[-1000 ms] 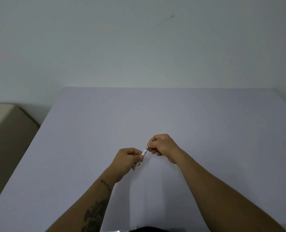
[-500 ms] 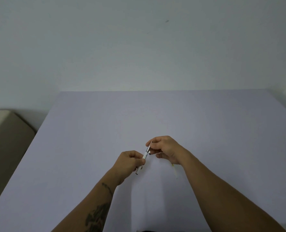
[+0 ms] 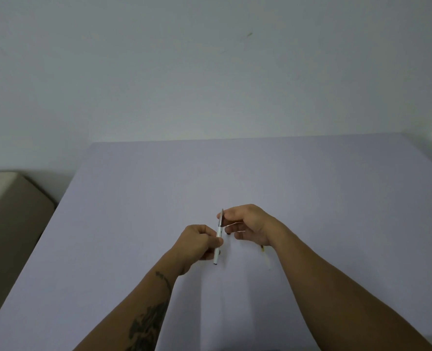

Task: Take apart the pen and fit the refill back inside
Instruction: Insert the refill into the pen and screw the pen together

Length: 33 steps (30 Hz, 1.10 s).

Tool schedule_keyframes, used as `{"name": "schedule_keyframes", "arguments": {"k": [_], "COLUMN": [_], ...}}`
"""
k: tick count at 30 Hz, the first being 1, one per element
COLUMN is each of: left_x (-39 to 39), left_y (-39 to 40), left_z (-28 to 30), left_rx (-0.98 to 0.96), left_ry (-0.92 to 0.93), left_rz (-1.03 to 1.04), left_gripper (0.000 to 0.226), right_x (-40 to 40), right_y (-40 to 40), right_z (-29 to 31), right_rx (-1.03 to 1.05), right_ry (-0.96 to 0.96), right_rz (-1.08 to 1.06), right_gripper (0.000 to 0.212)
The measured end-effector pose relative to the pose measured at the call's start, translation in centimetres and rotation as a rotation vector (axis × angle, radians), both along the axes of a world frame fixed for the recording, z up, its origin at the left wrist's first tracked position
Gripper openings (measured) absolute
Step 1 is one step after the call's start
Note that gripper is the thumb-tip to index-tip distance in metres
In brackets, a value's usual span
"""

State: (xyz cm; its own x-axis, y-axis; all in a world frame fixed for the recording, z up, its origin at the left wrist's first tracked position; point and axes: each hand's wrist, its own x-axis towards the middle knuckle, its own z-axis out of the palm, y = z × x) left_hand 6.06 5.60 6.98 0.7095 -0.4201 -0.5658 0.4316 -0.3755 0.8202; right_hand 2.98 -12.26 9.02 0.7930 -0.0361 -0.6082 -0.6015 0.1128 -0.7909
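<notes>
Two bare forearms are seen entering from the bottom edge of the frame and converging toward the centre; a dark tattoo is borne on the left forearm at lower centre-left. The left hand (image 3: 199,243), just below centre, is curled into a loose fist, its fingers closed around the lower half of the pen (image 3: 219,235), with the thumb pressed against the barrel. The right hand (image 3: 250,224), slightly higher and to the right, is held palm-inward; its thumb and forefinger are pinched on the pen's upper grey section, while the remaining fingers are left partly open and spread below. The pen is held above the table (image 3: 134,224), nearly upright in the frame and tilted a little, its white barrel below with a dark end, its grey metallic tip section above. A thin pale refill (image 3: 265,257) is laid on the table just below the right wrist, apart from the pen. The table surface is a plain lavender-grey, extending to the frame's middle, where a pale wall (image 3: 210,72) is met. A beige object (image 3: 10,211) is noted at the left edge.
</notes>
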Motion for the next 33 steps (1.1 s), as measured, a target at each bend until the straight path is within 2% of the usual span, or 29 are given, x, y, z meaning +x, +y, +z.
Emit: {"name": "schedule_keyframes", "arguments": {"k": [8,12,15,17,22,30,33], "left_x": [-0.1,-0.4,-0.6,-0.8,-1.1,-1.6,-1.7], "left_y": [0.0,0.2,0.2,0.3,0.6,0.8,0.7], "left_z": [0.4,0.3,0.1,0.1,-0.1,-0.5,-0.6], "left_rx": [0.019,0.025,0.039,0.052,0.057,0.064,0.069], "left_ry": [-0.05,-0.061,-0.074,-0.075,-0.09,-0.119,-0.111], "left_rz": [-0.036,-0.057,-0.072,-0.074,-0.067,-0.06,-0.04], "left_gripper": [0.008,0.007,0.008,0.008,0.01,0.008,0.008], "right_x": [-0.4,-0.6,-0.7,-0.8,-0.9,-1.2,-1.3], "right_y": [0.8,1.1,1.3,1.3,0.5,1.3,0.9], "right_z": [-0.3,-0.2,-0.4,-0.3,0.0,-0.6,-0.5], "right_rx": [-0.009,-0.077,-0.137,-0.188,-0.079,-0.164,-0.029], "right_ry": [-0.053,-0.049,-0.035,-0.02,-0.029,-0.002,0.013], "right_rz": [-0.051,-0.031,-0.015,0.029,0.016,0.012,0.013], "right_gripper": [0.016,0.008,0.015,0.012,0.01,0.02,0.017]}}
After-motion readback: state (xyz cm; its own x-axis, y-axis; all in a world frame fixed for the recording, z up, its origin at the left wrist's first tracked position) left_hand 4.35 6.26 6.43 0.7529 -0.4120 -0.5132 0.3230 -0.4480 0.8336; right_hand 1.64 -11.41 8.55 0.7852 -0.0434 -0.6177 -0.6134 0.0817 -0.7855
